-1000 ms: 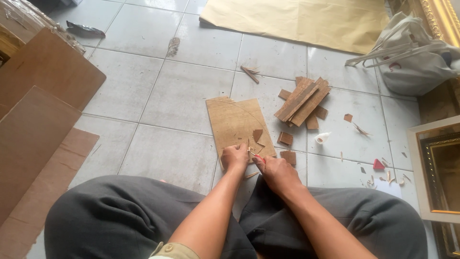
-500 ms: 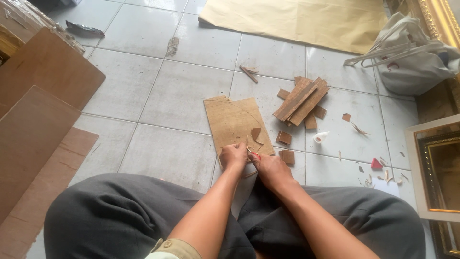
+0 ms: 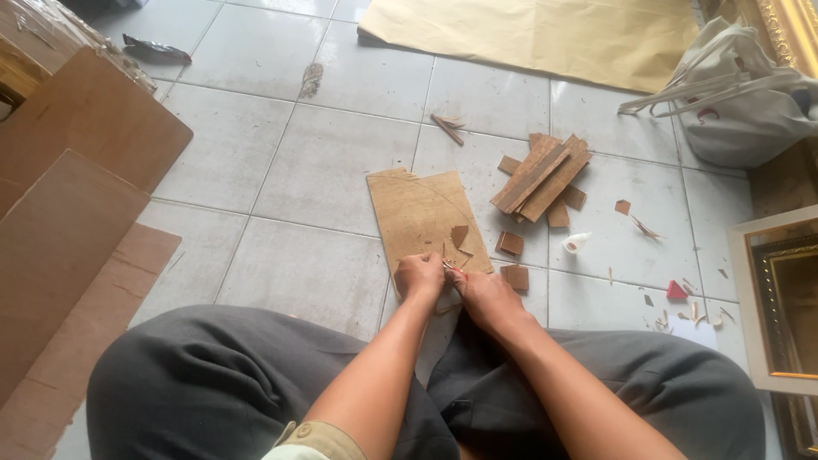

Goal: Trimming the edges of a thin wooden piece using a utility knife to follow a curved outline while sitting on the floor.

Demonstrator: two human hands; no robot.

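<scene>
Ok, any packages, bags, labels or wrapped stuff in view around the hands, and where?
Cloth bag: far right, slumped, whitish-grey with pale straps.
Plastic-wrapped bundle: far left corner, clear film over brown boards.
Small roll: white, on the tile right of the brown board.
No signs or screens.

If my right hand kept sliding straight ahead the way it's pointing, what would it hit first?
Probably the left hand, which sits just ahead of the right hand; the two seem to meet over the near edge of the flat brown board.

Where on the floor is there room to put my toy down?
Bare tiles lie between the big brown boards and the cutting board. It is crowded right of that board: wood strips, scraps, both hands.
</scene>
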